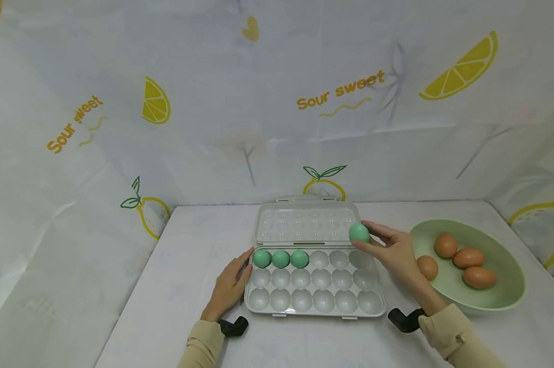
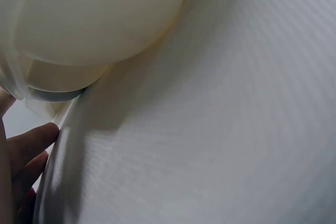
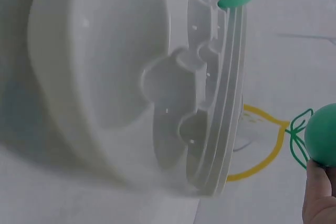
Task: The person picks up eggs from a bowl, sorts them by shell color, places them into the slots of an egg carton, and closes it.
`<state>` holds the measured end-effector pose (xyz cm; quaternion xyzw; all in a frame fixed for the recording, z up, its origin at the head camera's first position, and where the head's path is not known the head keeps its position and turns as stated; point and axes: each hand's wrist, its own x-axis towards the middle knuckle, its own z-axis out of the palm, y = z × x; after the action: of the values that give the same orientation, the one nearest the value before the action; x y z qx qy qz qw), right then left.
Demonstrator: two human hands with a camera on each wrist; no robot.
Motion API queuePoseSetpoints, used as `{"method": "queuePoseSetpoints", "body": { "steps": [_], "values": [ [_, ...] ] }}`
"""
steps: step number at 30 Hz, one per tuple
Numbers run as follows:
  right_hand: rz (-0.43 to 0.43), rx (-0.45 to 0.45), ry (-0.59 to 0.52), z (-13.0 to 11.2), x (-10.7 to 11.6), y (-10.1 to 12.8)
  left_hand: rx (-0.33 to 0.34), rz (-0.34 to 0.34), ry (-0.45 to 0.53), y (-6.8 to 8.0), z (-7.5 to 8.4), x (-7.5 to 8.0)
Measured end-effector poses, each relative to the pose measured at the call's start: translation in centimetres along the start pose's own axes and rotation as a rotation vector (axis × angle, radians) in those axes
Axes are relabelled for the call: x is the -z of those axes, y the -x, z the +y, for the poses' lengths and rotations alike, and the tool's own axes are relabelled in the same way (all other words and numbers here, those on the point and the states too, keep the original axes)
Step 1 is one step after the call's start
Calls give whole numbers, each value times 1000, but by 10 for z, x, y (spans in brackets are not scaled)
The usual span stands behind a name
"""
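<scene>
A white plastic egg box (image 1: 314, 313) lies on the table, its lid (image 1: 309, 208) folded back behind it. Three green eggs (image 1: 280, 259) sit in the left hollows of its back row. My right hand (image 1: 394, 250) pinches another green egg (image 1: 359, 232) between thumb and fingers, above the box's back right corner. In the right wrist view, that egg (image 3: 323, 135) shows at the right edge with a fingertip against it. At the box's left side rests my left hand (image 1: 229, 283), fingers fairly straight along the edge. The left wrist view shows the box's underside and part of that hand's fingers (image 2: 34, 142).
To the right stands a pale green oval bowl (image 1: 511, 281) with several brown eggs (image 1: 468, 258) in it; my right forearm passes by its near left rim. A white cloth backdrop printed with lemons (image 1: 325, 189) rises behind the table.
</scene>
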<state>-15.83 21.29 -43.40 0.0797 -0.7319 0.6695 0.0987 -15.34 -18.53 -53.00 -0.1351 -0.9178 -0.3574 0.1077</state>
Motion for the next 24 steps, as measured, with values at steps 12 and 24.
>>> {"method": "queuePoseSetpoints", "body": {
  "steps": [12, 24],
  "values": [
    [-83, -44, -27, 8, -45, 4, 0, -13, 24, -2, 3, 2],
    [-106, -119, -10, 19, -67, 8, -5, -14, 23, -1, 1, 2]
  ]
}}
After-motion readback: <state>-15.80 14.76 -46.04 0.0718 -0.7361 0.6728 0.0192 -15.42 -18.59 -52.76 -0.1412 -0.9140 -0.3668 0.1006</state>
